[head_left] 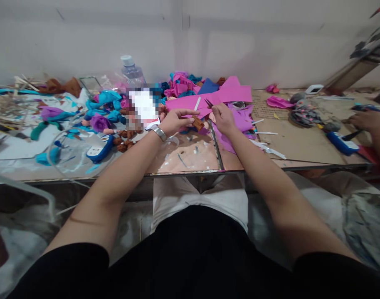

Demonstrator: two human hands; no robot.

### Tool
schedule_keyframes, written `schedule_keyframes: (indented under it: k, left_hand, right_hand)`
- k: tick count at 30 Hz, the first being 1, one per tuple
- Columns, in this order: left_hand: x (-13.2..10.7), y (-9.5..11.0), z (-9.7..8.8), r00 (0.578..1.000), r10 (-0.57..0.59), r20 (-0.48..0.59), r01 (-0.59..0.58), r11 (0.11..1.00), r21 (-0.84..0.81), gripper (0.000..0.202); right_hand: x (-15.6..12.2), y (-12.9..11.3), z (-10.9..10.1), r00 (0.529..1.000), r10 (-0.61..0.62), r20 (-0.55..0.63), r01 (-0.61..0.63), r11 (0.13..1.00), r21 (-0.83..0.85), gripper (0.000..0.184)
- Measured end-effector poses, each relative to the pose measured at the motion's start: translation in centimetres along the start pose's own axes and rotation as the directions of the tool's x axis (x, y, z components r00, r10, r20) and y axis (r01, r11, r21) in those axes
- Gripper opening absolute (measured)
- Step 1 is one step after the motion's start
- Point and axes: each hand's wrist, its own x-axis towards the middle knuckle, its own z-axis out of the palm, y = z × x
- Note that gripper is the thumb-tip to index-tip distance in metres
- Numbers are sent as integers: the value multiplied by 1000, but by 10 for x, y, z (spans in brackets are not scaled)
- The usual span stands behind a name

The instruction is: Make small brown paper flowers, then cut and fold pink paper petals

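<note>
My left hand (pixel 176 121), with a metal watch at the wrist, pinches a folded piece of brown crepe paper (pixel 198 123) between thumb and fingers. A short white strip (pixel 198 103) stands up just beyond its fingertips; whether the hand touches it is unclear. My right hand (pixel 223 119) is closed around a dark tool with two pointed tips (pixel 208 102), tweezers or small scissors, held just right of the brown paper. Bright pink paper (pixel 236 91) lies behind both hands. Purple paper (pixel 240 118) spreads beneath the right hand.
Left of me lie blue crepe-paper pieces (pixel 107 97), a purple paper flower (pixel 100 123), brown balls (pixel 124 143) and a blue-and-white device (pixel 100 148). A bottle (pixel 132 70) stands behind. At right, a person's hand (pixel 367 120) is near another blue device (pixel 342 143).
</note>
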Motion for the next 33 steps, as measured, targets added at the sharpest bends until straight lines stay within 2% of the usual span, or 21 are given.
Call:
schedule_keyframes:
  k: [5,11,14,19,28,33]
  left_hand:
    - [0,-3,0,1000,18,24,-18,1000,24,54]
    - [0,-2,-1,999,-6,54,-1,992,128,58]
    - [0,-3,-2,997,-5,75,-8,986,169,55]
    - [2,-5,-2,997,-10,74,-4,983,185,51]
    - [2,-5,-3,997,-6,75,-9,979,204,50]
    - [2,-5,-3,997,2,79,-18,978,206,49]
  right_hand:
    - [-3,-16,-3,997,-61,50,61,998,2,99]
    - [-4,-16,2,995,-95,29,95,995,6,100]
    - [-5,-14,6,995,-97,14,95,992,81,99]
    - [-4,-14,6,997,-55,52,43,976,212,95]
    - [-3,-14,5,998,-17,68,-5,947,321,77]
    - [-3,-15,4,998,-38,59,16,939,343,67]
